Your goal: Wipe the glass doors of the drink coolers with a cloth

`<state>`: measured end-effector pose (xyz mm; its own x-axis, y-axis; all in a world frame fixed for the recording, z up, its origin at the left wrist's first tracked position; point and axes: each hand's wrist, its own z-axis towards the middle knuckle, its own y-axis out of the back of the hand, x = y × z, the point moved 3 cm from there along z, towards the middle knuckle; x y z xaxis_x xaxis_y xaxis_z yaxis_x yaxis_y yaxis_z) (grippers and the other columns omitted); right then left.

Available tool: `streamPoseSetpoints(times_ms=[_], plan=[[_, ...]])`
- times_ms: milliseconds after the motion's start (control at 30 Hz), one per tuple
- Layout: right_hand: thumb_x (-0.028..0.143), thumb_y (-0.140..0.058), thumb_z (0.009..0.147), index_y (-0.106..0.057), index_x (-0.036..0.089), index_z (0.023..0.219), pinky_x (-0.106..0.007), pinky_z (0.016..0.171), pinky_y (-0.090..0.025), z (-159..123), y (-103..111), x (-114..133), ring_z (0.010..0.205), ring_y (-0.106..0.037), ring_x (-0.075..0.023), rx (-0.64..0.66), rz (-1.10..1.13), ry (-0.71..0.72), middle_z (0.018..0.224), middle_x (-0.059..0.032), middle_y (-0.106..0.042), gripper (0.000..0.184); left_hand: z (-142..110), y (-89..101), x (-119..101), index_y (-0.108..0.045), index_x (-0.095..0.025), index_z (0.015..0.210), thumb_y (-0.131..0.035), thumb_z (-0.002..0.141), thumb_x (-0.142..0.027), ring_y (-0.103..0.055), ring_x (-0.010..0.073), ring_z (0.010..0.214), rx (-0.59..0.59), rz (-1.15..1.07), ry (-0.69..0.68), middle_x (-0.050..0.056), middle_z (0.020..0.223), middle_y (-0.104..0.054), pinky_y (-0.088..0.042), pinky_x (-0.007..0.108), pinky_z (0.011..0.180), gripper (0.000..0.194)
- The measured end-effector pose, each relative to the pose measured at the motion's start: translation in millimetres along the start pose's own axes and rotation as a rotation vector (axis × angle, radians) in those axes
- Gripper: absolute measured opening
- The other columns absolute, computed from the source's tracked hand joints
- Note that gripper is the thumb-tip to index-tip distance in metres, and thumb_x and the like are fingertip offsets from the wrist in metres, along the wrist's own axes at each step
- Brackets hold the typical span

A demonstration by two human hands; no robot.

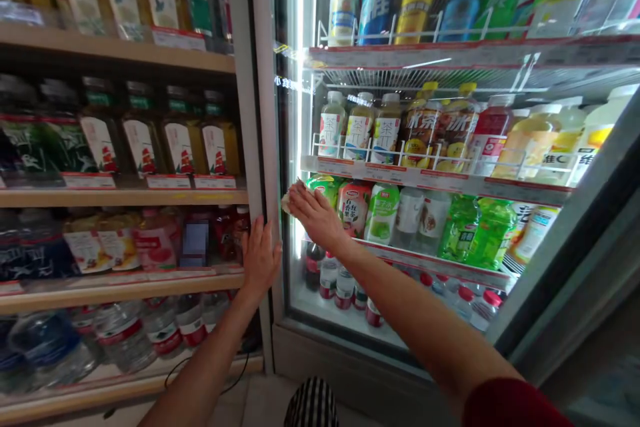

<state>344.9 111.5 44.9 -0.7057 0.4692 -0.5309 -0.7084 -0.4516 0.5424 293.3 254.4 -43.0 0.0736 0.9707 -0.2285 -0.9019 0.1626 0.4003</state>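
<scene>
My left hand (261, 255) lies with its fingers stretched upward against the upright frame between the wooden shelves and the glass-fronted drinks fridge; nothing shows in it. My right hand (316, 213) is over the left part of the fridge glass, level with the third row of bottles. Under its fingers a pale, crumpled cloth (286, 203) is pressed against the glass; only its edge shows past the fingertips. Behind the right hand stand a red-labelled tea bottle (354, 210) and a green-labelled bottle (383, 215), inside the fridge.
Wooden shelves (125, 197) with rows of bottles fill the left side. Cans (377, 3) and more bottles stand on the fridge's wire racks. A dark door frame (565, 233) slants along the right. Below, a dark cable (240, 377) hangs near the floor beside a striped knee.
</scene>
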Motion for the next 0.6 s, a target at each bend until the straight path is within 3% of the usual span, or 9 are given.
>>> streamPoseSetpoints(times_ms=[67, 200, 267, 467, 533, 600], plan=[[0.016, -0.033, 0.09, -0.04, 0.015, 0.13, -0.045, 0.109, -0.027, 7.5, -1.7, 2.2, 0.135, -0.022, -0.0239, 0.002, -0.019, 0.007, 0.144, -0.0069, -0.032, 0.04, 5.5, 4.3, 0.6, -0.025, -0.018, 0.138, -0.036, 0.088, -0.032, -0.02, 0.0251, 0.135, -0.038, -0.005, -0.013, 0.015, 0.145, -0.025, -0.019, 0.05, 0.107, 0.054], [0.018, -0.037, 0.089, -0.046, 0.016, 0.124, -0.038, 0.105, -0.035, -7.7, -16.4, 21.4, 0.129, -0.035, -0.019, 0.108, -0.007, 0.2, 0.136, -0.005, -0.044, 0.036, 13.8, 12.4, 1.9, -0.023, -0.02, 0.139, -0.037, 0.088, -0.031, -0.021, 0.0241, 0.135, -0.086, -0.007, -0.035, 0.013, 0.145, -0.025, -0.02, 0.049, 0.108, 0.054], [0.018, -0.038, 0.089, -0.049, 0.019, 0.121, -0.036, 0.106, -0.035, -2.3, -15.1, 17.8, 0.128, -0.038, -0.0166, 0.12, -0.002, 0.238, 0.134, -0.0034, -0.047, 0.033, 18.7, 15.8, 1.2, -0.023, -0.02, 0.139, -0.037, 0.088, -0.031, -0.021, 0.0241, 0.135, -0.086, 0.003, -0.051, 0.013, 0.145, -0.026, -0.02, 0.049, 0.108, 0.054], [0.013, -0.034, 0.089, -0.041, 0.017, 0.128, -0.047, 0.109, -0.025, 54.6, 29.3, -34.7, 0.135, -0.024, -0.0224, -0.059, -0.031, -0.024, 0.143, -0.0068, -0.033, 0.04, 43.8, 30.1, -16.0, -0.022, -0.02, 0.139, -0.035, 0.089, -0.033, -0.02, 0.0229, 0.135, -0.11, 0.034, -0.118, 0.013, 0.145, -0.025, -0.018, 0.048, 0.109, 0.053], [0.013, -0.035, 0.088, -0.04, 0.016, 0.129, -0.047, 0.108, -0.027, 47.6, 35.8, -36.3, 0.135, -0.023, -0.0234, -0.078, -0.028, -0.027, 0.143, -0.008, -0.033, 0.041, 52.1, 35.0, -25.3, -0.024, -0.019, 0.138, -0.034, 0.089, -0.032, -0.019, 0.0225, 0.135, -0.116, 0.029, -0.151, 0.013, 0.145, -0.025, -0.018, 0.047, 0.109, 0.052], [0.013, -0.037, 0.088, -0.041, 0.016, 0.128, -0.044, 0.107, -0.029, 29.5, 37.8, -33.0, 0.134, -0.025, -0.0221, -0.031, -0.014, 0.074, 0.141, -0.0078, -0.037, 0.041, 59.4, 38.3, -33.9, -0.026, -0.017, 0.137, -0.034, 0.089, -0.032, -0.018, 0.0227, 0.136, -0.113, 0.017, -0.174, 0.014, 0.145, -0.025, -0.018, 0.046, 0.109, 0.051]])
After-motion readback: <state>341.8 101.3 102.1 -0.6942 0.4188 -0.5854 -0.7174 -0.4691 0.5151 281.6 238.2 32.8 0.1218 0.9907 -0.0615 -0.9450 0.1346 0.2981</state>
